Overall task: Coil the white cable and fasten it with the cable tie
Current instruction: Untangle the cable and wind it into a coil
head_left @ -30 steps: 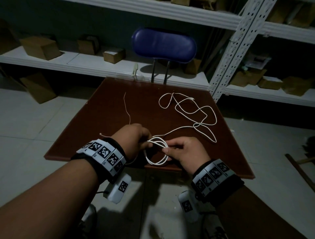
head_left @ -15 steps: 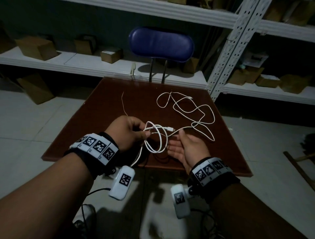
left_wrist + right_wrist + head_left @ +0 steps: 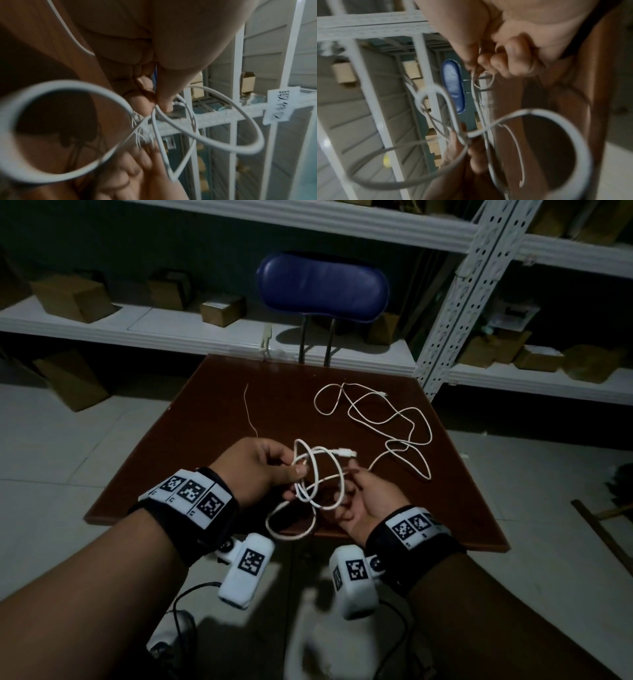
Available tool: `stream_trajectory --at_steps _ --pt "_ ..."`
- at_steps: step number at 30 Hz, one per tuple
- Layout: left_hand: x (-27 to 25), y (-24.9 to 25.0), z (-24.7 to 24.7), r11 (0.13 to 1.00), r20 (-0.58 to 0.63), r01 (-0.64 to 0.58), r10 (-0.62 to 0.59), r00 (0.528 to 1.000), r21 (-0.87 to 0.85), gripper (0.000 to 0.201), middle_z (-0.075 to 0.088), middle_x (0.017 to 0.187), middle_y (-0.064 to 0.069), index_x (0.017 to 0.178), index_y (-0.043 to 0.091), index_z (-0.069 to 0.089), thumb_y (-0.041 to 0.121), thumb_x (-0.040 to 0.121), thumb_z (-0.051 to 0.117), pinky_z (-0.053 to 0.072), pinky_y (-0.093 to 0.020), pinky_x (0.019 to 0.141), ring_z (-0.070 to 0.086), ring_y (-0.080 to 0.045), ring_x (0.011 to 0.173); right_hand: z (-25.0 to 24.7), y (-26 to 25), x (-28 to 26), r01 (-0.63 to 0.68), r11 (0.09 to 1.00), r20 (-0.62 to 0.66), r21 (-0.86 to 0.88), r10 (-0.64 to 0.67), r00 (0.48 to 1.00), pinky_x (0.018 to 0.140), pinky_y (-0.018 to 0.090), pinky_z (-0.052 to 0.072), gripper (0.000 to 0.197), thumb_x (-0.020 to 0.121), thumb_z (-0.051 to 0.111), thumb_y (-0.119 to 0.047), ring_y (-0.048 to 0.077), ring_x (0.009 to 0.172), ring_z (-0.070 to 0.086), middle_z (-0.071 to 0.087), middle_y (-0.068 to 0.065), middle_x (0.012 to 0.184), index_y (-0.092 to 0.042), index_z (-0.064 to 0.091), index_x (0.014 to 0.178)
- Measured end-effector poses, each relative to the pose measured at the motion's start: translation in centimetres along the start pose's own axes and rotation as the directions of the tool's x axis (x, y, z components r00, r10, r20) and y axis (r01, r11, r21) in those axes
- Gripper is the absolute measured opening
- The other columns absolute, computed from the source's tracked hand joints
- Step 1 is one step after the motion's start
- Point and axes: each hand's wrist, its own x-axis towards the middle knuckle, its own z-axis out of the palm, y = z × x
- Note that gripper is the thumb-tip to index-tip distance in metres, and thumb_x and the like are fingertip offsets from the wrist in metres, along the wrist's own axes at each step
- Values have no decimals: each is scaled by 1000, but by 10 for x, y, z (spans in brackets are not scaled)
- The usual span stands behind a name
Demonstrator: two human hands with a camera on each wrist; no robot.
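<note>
The white cable point(image 3: 394, 422) lies in loose bends on the brown table point(image 3: 164, 474), and its near part is gathered into a few loops point(image 3: 320, 474) held above the front edge. My left hand point(image 3: 298, 470) pinches the loops between thumb and fingers point(image 3: 163, 105). My right hand point(image 3: 351, 474), palm up, curls its fingers point(image 3: 505, 63) on a strand of the cable beside the loops. A connector end point(image 3: 346, 453) sticks out of the loops to the right. One loop hangs down below the hands. The thin white cable tie point(image 3: 249, 412) lies on the table behind my left hand.
A blue chair back point(image 3: 322, 289) stands behind the table. White shelves point(image 3: 137, 330) with cardboard boxes point(image 3: 222, 309) run along the wall, with a perforated upright post point(image 3: 472, 285) at the table's far right corner. Pale tiled floor surrounds the table.
My right hand let go of the loops, opened palm up, and now curls on a strand again. Both hands rose slightly, and one loop has slipped down below them.
</note>
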Motion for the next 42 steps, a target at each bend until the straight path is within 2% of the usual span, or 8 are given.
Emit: stream_trajectory --at_steps 6,12,22,27,33,35,38,42 --pt "8 -14 -32 992 -302 115 -95 949 49 17 75 72 -12 78 12 75 24 90 71 60 -45 81 73 -27 70 -34 -45 5 235 970 -236 66 -214 948 34 15 20 31 102 47 -43 6 33 31 37 -9 46 -23 45 78" --pt "9 -13 -46 971 -450 221 -156 879 94 18 74 75 -8 84 9 75 24 92 70 52 -28 59 69 -21 67 -69 -79 3 244 962 -403 125 -176 898 35 18 23 44 98 50 -52 5 40 34 39 -9 52 -21 42 68" --pt "11 -11 -26 977 -338 210 -187 922 32 25 76 74 -15 83 2 73 25 92 69 53 -27 55 69 -21 58 -34 -35 2 116 993 -314 28 -102 944 39 18 32 35 93 61 -49 9 48 45 51 -4 64 -15 56 86" --pt "13 -10 -21 975 -276 186 -214 937 -124 21 66 68 -21 76 -1 67 13 92 69 54 -29 50 63 -20 47 -10 0 -22 -90 971 -86 -221 73 994 36 17 26 34 94 61 -46 8 44 41 48 -5 57 -12 63 87" --pt "8 -11 -11 960 -102 249 -262 960 -126 20 62 64 -23 74 -3 66 10 89 72 54 -65 87 64 -36 65 10 14 -20 19 999 -21 -35 -20 1000 48 24 46 47 98 50 -53 17 66 62 68 8 82 -10 62 112" --pt "9 -12 -8 966 -134 256 -257 957 -20 22 70 69 -23 76 -2 71 15 89 73 59 -56 83 71 -40 72 12 8 -19 85 996 -26 -17 -86 996 64 30 56 37 103 46 -40 23 83 66 68 15 100 -9 64 109" --pt "9 -10 -6 923 -208 247 -190 959 295 22 75 73 -12 78 7 76 26 90 72 55 -29 66 72 -25 71 12 4 -18 135 989 -18 -67 -136 991 79 38 59 29 102 42 -16 31 96 67 65 26 113 4 62 108" --pt "10 -9 -4 867 -228 249 -162 960 433 21 73 77 -6 79 12 75 28 91 69 47 -24 58 68 -16 72 12 7 -19 127 974 15 -190 -127 992 87 47 59 28 100 39 -9 40 100 69 66 31 113 7 61 108"
